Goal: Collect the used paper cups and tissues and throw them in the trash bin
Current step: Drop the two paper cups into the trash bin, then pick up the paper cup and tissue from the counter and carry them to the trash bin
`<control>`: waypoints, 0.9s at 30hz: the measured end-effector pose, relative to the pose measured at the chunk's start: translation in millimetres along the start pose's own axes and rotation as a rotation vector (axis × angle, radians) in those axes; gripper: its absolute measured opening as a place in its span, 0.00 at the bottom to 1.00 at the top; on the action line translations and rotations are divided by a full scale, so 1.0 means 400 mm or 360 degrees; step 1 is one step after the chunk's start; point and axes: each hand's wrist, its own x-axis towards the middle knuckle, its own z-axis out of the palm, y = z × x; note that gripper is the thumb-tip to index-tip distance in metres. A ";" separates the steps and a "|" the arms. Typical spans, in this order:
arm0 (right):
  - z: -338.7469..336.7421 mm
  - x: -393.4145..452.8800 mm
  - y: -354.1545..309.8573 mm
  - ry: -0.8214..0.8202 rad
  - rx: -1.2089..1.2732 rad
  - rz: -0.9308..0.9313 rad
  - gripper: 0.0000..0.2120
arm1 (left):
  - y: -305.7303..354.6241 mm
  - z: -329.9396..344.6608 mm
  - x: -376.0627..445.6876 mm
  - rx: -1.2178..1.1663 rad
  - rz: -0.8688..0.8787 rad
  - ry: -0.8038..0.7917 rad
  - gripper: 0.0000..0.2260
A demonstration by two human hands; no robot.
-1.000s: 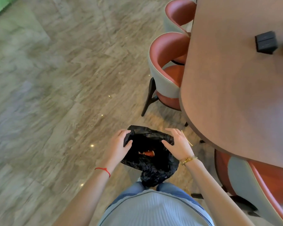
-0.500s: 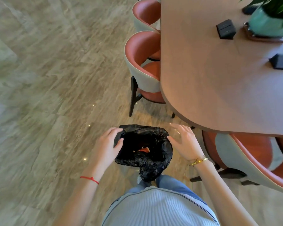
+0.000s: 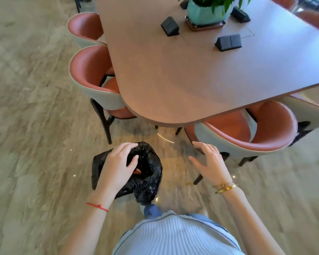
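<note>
Fingers (image 3: 126,148) of the left hand (image 3: 118,168) curled over the bag (image 3: 147,173) rim, holding it above the floor, while the right hand (image 3: 210,164), fingers spread and empty, hovered beside its mouth, nearer the desk (image 3: 173,80).
</note>
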 end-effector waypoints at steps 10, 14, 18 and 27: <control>-0.256 -0.264 0.311 0.0313 0.0029 0.0323 0.21 | 0.428 0.228 0.001 -0.0055 0.0448 -0.0206 0.16; -0.359 -0.384 0.452 0.0432 0.0009 0.0452 0.21 | 0.614 0.349 -0.019 -0.0106 0.0591 -0.0288 0.16; -0.451 -0.480 0.577 0.0581 0.0013 0.0596 0.20 | 0.775 0.455 -0.020 -0.0143 0.0733 -0.0373 0.16; -0.622 -0.594 0.775 0.0857 0.0028 0.0897 0.21 | 1.071 0.642 0.034 -0.0124 0.1046 -0.0581 0.15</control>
